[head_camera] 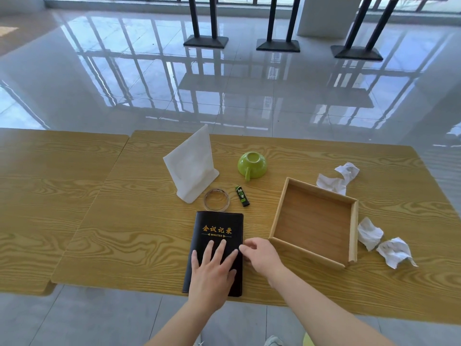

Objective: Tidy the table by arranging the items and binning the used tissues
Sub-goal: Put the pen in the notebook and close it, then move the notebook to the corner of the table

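Observation:
A black notebook (219, 226) with gold lettering lies at the table's near edge. My left hand (212, 268) rests flat on its lower half, fingers spread. My right hand (259, 255) touches the notebook's right edge with curled fingers. Behind the notebook lie a clear tape ring (216, 199) and a small black-and-green tube (242, 196). A green cup (252, 164) sits upside down further back. A white stand (192, 168) rises to its left. An empty wooden tray (351, 231) sits on the right. Crumpled tissues lie behind it (336, 179) and to its right (370, 233), (395, 250).
The wooden table (124, 233) meets a second table (50, 186) on the left. Beyond lie a glossy tiled floor and black table bases (278, 44). No bin is in view.

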Action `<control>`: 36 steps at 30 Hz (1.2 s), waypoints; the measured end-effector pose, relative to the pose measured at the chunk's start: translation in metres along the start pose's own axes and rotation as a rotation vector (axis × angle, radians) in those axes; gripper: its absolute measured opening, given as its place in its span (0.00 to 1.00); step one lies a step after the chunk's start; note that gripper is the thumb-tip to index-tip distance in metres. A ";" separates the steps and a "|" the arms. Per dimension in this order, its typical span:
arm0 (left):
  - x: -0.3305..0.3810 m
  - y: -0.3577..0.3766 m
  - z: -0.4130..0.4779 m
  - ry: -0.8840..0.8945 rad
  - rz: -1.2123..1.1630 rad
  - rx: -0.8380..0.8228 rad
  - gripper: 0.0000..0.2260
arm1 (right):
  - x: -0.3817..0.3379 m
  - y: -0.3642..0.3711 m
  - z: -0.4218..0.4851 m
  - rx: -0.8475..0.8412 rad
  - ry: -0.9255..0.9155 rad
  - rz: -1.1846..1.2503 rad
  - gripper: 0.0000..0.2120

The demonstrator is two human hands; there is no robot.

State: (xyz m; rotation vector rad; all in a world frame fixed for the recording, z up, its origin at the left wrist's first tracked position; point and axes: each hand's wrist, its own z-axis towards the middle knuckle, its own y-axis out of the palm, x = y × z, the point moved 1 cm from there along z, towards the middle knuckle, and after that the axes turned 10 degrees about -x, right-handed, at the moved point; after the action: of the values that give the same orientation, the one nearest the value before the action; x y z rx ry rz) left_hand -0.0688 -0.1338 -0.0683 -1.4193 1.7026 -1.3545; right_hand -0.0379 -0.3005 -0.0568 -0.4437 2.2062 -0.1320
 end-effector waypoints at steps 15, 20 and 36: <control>-0.034 -0.013 -0.007 -0.245 -0.354 0.003 0.31 | -0.009 0.029 0.002 0.212 0.029 -0.436 0.17; -0.032 -0.017 0.000 -0.303 -0.418 -0.021 0.33 | -0.008 0.033 0.004 0.203 0.058 -0.369 0.20; -0.022 -0.035 -0.002 -0.225 -0.578 0.077 0.33 | -0.005 0.015 -0.013 0.249 -0.033 -0.061 0.14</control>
State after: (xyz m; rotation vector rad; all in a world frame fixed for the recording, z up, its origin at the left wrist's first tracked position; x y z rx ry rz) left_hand -0.0498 -0.1102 -0.0394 -2.0263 1.1230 -1.4517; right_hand -0.0494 -0.2857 -0.0490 -0.3705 2.1101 -0.4238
